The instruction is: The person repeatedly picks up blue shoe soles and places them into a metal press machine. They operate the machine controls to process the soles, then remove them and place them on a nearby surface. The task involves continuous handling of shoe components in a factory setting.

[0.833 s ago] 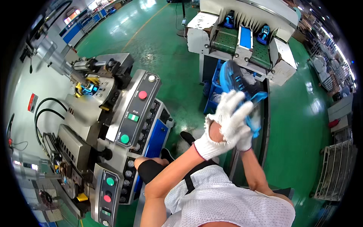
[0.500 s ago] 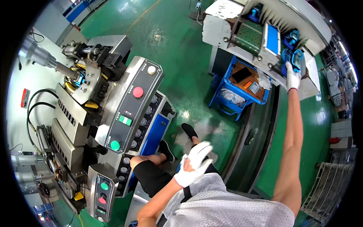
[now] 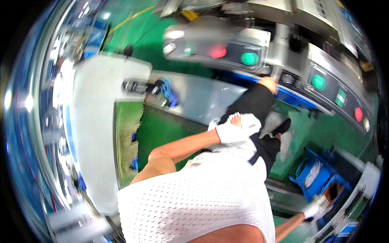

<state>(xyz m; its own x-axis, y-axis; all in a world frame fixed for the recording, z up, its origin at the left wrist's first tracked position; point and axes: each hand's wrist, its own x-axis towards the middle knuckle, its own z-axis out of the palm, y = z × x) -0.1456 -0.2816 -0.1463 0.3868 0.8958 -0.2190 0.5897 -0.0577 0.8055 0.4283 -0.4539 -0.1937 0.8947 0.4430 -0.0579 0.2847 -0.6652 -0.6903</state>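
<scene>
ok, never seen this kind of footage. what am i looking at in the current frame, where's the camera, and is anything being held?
The picture comes from a wide fisheye camera worn on a person's head, looking down, so straight edges bend and the frame is blurred by head motion. The white mesh shirt filling the bottom is the wearer's own body. There is no robot: the two white-gloved hands are the person's. The left hand rests closed against the torso, by the black shorts; I see nothing in it. The right hand reaches out at lower right, next to a blue crate on the green floor; blur hides whether it grips anything. Along the top and right runs a grey machine control panel with green and red buttons. At left is a white machine with a green belt strip, and a blue shoe-like item lies beside it.
</scene>
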